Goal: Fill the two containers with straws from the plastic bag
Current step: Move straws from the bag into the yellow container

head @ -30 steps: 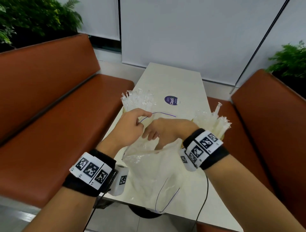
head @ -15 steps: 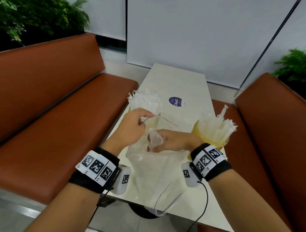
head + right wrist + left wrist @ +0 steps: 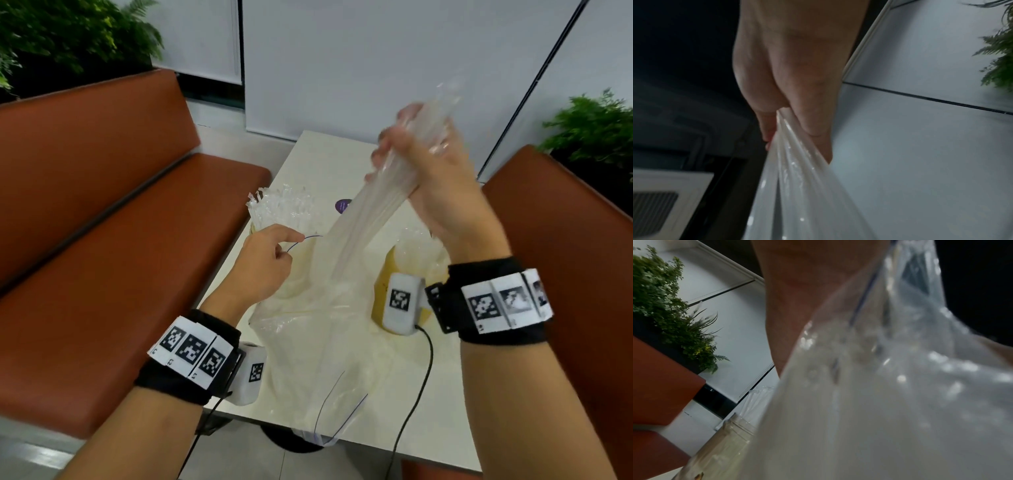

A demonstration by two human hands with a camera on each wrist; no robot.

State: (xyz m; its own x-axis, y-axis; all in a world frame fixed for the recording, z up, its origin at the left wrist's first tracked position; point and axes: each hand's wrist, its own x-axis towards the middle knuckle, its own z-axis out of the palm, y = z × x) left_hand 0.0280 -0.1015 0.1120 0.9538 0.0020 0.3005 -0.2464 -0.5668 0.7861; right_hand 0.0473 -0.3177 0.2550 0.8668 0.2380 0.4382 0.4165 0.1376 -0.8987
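A clear plastic bag (image 3: pixel 318 349) of wrapped straws lies on the white table (image 3: pixel 442 411). My left hand (image 3: pixel 274 253) pinches the bag's open rim (image 3: pixel 869 293) beside the left container (image 3: pixel 291 270), which is packed with straws (image 3: pixel 281 209). My right hand (image 3: pixel 421 164) is raised high above the table and grips a bundle of wrapped straws (image 3: pixel 370 212) whose lower ends still reach into the bag; the same bundle of straws (image 3: pixel 797 170) shows in my right hand (image 3: pixel 795 104). The yellowish right container (image 3: pixel 383 291) stands behind my right wrist, also holding straws.
Brown bench seats run along both sides of the table: left bench (image 3: pixel 102 274), right bench (image 3: pixel 565 257). A purple sticker (image 3: pixel 342 205) lies on the tabletop farther back. Green plants (image 3: pixel 68 37) stand behind the benches. A black cable (image 3: pixel 418 383) hangs from my right wrist.
My right hand has come out of the bag and risen high, drawing a bundle of straws up with it. My left hand keeps its pinch on the bag's rim.
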